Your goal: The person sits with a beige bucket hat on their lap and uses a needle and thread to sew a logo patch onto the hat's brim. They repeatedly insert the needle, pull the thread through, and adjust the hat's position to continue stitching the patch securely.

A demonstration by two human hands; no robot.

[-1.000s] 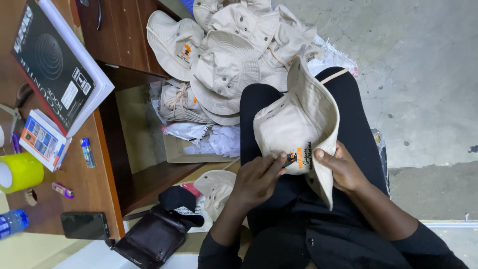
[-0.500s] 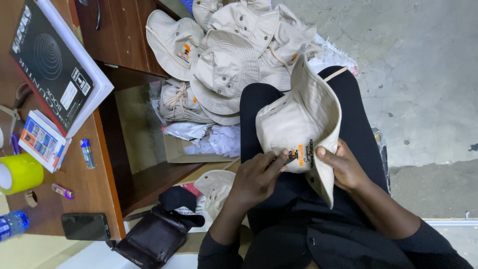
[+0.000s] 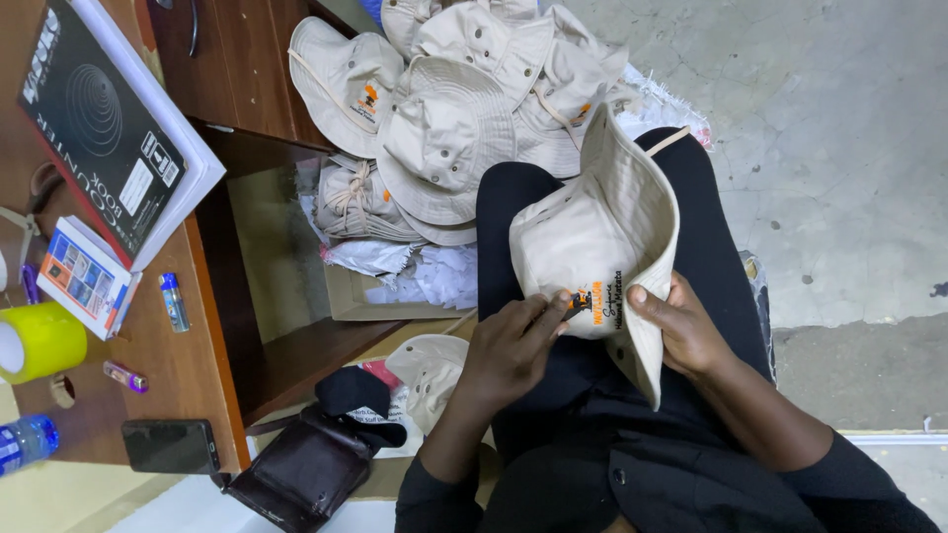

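Beige cotton bucket hat (image 3: 592, 237) on lap, left hand (image 3: 513, 345) pinching crown, right hand (image 3: 681, 331) gripping floppy brim.

From three o'clock round to one o'clock of the beige hat (image 3: 592, 237) on the lap, bare concrete floor (image 3: 820, 148) leaves open room. At twelve and eleven o'clock a pile of hats (image 3: 454, 109) blocks the way, with the open cardboard box (image 3: 346, 286) at nine. The bench (image 3: 178, 345) beyond is crowded by a black book (image 3: 99, 118), yellow tape roll (image 3: 39, 341) and phone (image 3: 170, 446).
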